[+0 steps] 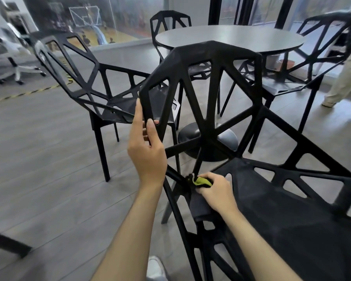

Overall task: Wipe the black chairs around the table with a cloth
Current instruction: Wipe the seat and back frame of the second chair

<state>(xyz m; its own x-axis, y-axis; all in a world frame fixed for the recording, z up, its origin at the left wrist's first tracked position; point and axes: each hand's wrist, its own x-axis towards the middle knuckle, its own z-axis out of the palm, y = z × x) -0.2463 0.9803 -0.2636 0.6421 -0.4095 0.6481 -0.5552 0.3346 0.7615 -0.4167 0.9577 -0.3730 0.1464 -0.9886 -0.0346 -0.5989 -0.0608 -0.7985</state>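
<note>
- Four black chairs in view around one round grey table: nearest chair right in front, a second chair to the left, a far chair behind the table, a right chair at the table's right side.
- Two hands, both on the nearest chair.
- Left hand grips the left edge bar of the nearest chair's backrest, fingers curled round the bar, thumb lying up along it.
- Right hand holds one cloth, yellow-green with dark parts, bunched in curled fingers and pressed where backrest struts meet the seat's back edge.
- The nearest chair's open-frame backrest stands between camera and table; the table's black pedestal base shows through the gaps.
- One white office chair far left, well apart from the table.
- One other person's leg in light trousers at the right edge, beside the right chair.
- Yellow-black floor tape on the grey floor at left.
- One light shoe at the bottom edge.
</note>
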